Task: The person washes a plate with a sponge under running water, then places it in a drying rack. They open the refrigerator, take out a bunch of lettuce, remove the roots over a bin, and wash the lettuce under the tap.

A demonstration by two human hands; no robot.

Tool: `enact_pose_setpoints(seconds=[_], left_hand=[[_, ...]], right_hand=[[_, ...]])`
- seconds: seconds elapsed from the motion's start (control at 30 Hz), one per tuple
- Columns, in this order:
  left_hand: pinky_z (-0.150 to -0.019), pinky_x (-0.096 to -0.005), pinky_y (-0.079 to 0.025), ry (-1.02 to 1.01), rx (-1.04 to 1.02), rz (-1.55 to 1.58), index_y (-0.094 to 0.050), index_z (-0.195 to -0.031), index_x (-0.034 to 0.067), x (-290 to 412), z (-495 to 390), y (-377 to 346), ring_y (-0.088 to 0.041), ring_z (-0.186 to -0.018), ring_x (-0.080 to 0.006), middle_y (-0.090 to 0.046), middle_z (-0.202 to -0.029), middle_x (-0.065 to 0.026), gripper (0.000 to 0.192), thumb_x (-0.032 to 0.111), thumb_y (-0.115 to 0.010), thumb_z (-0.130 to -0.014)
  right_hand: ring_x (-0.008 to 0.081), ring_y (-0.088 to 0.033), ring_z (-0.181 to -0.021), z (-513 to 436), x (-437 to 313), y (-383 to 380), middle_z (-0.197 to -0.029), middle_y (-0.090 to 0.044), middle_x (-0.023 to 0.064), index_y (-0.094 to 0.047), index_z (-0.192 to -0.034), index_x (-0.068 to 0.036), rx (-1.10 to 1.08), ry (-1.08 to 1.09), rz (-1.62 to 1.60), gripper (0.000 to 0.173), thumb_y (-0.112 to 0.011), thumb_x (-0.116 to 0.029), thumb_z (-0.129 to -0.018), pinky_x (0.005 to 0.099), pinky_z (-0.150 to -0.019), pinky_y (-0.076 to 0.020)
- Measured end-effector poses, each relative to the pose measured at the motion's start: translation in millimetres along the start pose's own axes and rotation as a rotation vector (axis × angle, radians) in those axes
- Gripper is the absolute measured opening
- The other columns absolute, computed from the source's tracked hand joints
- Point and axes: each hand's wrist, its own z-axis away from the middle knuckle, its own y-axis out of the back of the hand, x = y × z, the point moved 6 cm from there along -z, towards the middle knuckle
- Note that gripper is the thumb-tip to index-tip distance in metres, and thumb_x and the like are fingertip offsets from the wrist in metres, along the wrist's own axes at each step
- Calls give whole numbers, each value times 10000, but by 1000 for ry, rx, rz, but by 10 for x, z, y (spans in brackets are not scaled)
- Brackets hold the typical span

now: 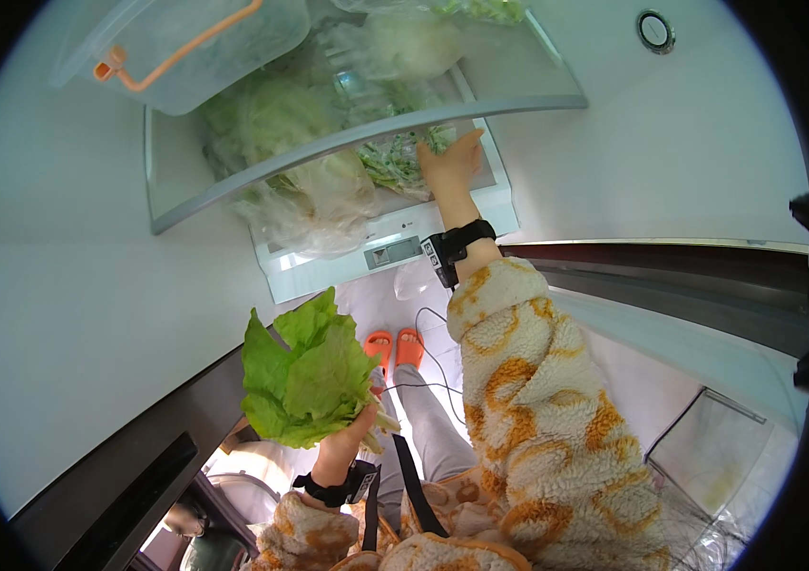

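Observation:
Leafy green lettuce (311, 371) is held by its pale stems in my left hand (351, 439), low in front of me, outside the refrigerator shelf area. My right hand (454, 160) reaches beneath the front edge of a clear shelf (368, 132), its thumb beside a plastic bag of green vegetables (393, 160); the fingers are spread and no grip on the bag shows. Left of that bag lies a larger clear plastic bag (319, 207) with pale leafy produce, overhanging the front of the white lower shelf or drawer cover.
A translucent container with an orange handle (194, 46) stands upper left. More bagged vegetables (404, 46) lie behind the shelf edge. A white panel with a slider (393, 251) is below. Refrigerator doors (661, 285) flank both sides. A dark cable (440, 357) hangs near my legs.

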Motion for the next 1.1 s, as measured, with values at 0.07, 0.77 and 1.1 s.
enact_pose_setpoints(seconds=[0.07, 0.77, 1.1], left_hand=[[-792, -344, -474, 6, 0, 1, -459, -1119, -2, -21, 5, 2, -555, -955, -225, -531, -1014, -104, 374, 49, -572, -766], [-794, -340, -471, -21, -35, -3, -441, -1138, 0, 76, 69, -167, -557, -941, -221, -536, -1009, -111, 391, 71, -583, -781], [-834, -307, -443, -51, -76, -139, -489, -1109, 15, 378, 171, -358, -538, -956, -186, -563, -1009, -86, 350, 44, -595, -777]], right_hand=[[373, -411, -1116, 50, 90, -103, -1210, -426, 240, -411, -1212, 11, -269, -83, 17, 601, -638, -185, -692, 494, -960, -282], [294, -492, -990, 678, -1148, 240, -1068, -477, 113, -476, -1156, -40, -478, 612, -176, 468, -560, -38, -696, 368, -836, -419], [362, -367, -1170, 598, -384, 704, -1251, -371, 222, -351, -1260, 15, -149, 61, -411, 535, -535, -28, -759, 392, -980, -310]])
